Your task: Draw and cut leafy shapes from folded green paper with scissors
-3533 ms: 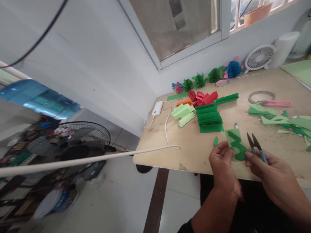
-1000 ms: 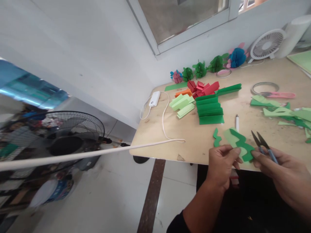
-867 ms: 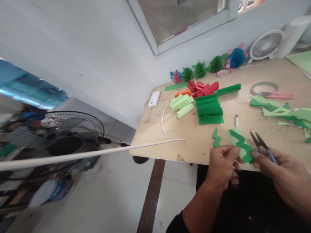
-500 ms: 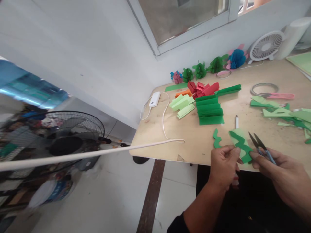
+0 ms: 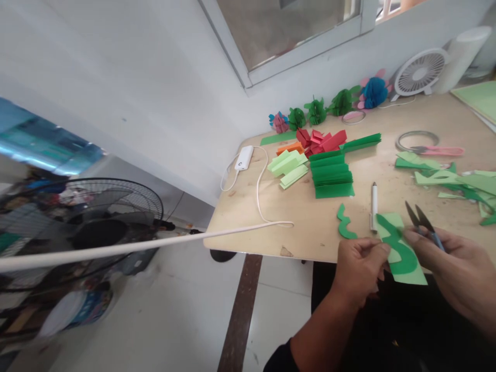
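Observation:
Between my hands, at the table's front edge, is a light green paper [image 5: 414, 277] with a wavy dark green strip [image 5: 403, 261] lying over it. My left hand [image 5: 360, 266] pinches the left edge of these papers. My right hand [image 5: 449, 263] holds scissors [image 5: 424, 222], blades pointing away and slightly apart, while its thumb and fingers touch the papers' right edge. A second wavy green piece [image 5: 343, 225] lies on the table just beyond my left hand. Past the papers lies a white pen [image 5: 374, 201].
Folded green paper [image 5: 332, 181], light green [image 5: 289, 163] and red strips [image 5: 327, 143] lie mid-table. Paper scraps [image 5: 445, 178] and pink-handled scissors [image 5: 442, 151] are at the right. A white cable [image 5: 155, 243] crosses to the table; a small fan [image 5: 420, 73] stands behind.
The light green paper has swung into fuller view under the wavy strip and come nearer to me. My right hand and the scissors have shifted slightly right. More of the pen shows.

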